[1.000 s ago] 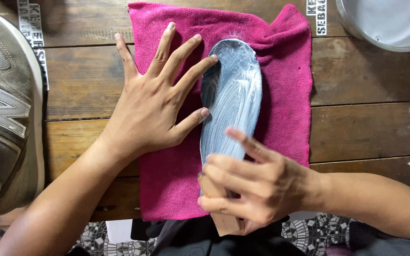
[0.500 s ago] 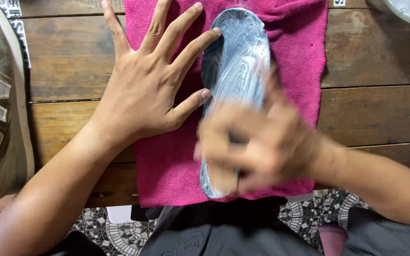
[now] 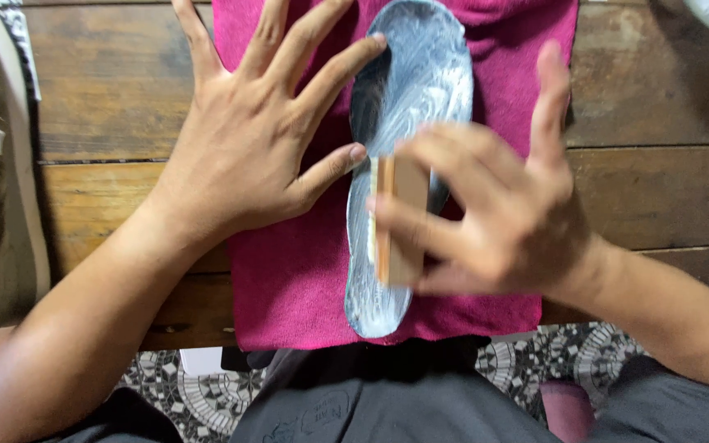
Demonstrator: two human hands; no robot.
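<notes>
Grey insole (image 3: 410, 90) — soapy white film across surface, lying lengthwise on magenta towel (image 3: 289, 279) on wooden table (image 3: 108, 98). Left hand (image 3: 248, 139) spread flat, fingertips pinning insole's edge. Right hand (image 3: 494, 213) clasps wooden brush (image 3: 400, 217) over insole's middle — blurred.
</notes>
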